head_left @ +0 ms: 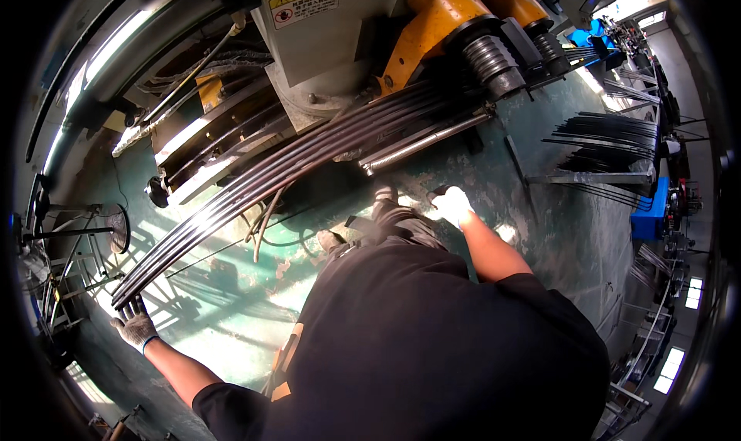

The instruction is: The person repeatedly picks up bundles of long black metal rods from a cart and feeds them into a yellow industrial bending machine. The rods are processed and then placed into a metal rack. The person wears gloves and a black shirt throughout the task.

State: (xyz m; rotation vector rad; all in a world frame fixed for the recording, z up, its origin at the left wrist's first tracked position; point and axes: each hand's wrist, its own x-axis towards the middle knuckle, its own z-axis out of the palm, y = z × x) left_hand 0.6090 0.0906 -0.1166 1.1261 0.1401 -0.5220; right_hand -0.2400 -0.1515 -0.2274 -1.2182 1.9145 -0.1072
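Note:
A bundle of long dark metal rods [255,177] runs slantwise from the machine at the upper middle down to the left. At its lower left end is my left hand [136,330] in a grey knit glove. Its fingers are stretched out and apart, with the tips at the rod ends. My right hand [453,205], in a pale glove, hangs away from the rods, beside my legs. Bright sunlight washes it out, so its fingers do not show clearly. A dark patch lies at its fingertips, and I cannot make out what it is.
Orange machine arms with ribbed rollers [494,64] stand at the upper right of the rods. A silvery bar [424,144] lies below them. At the right, a rack [594,178] carries many dark rods. A round-topped stand [120,228] is at the left.

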